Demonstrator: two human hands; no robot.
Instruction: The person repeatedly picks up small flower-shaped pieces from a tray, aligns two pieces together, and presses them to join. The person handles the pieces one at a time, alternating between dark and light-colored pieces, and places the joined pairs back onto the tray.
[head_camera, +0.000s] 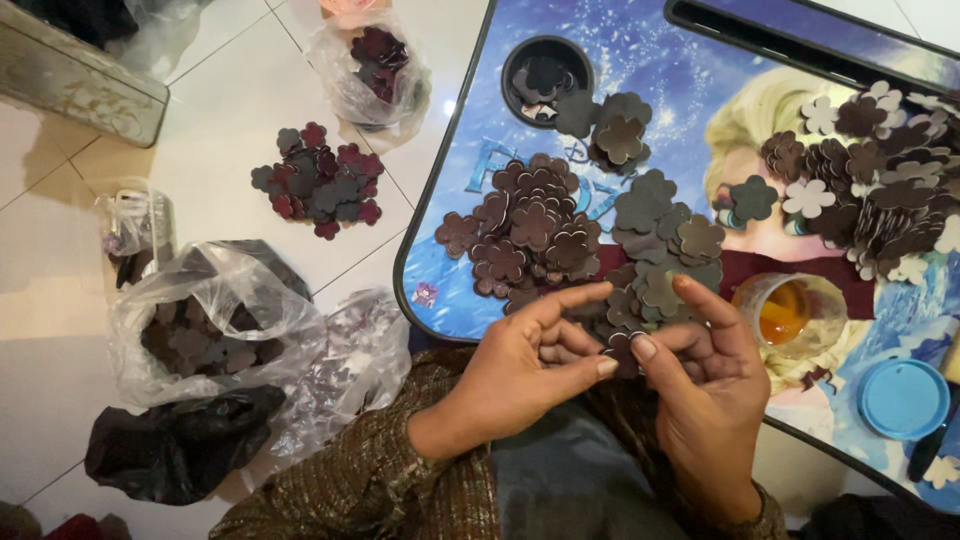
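My left hand (525, 360) and my right hand (700, 380) meet at the near edge of a small blue picture-printed table (640, 70). Between the thumbs and fingertips of both hands sits a small dark flower-shaped cutout (620, 349). Just beyond the fingers lie heaps of the same shapes: a brown pile (530, 230), a grey-olive pile (665, 250), and a mixed brown and cream pile (870, 170) at the right. A round black cup holder (547, 78) in the table holds a few more.
A clear jar of amber liquid (785, 305) and a blue lid (902, 398) sit right of my hands. On the tiled floor at left are a loose heap of dark red flowers (320, 180), clear bags of cutouts (210, 320) (375, 65), and a black bag (170, 445).
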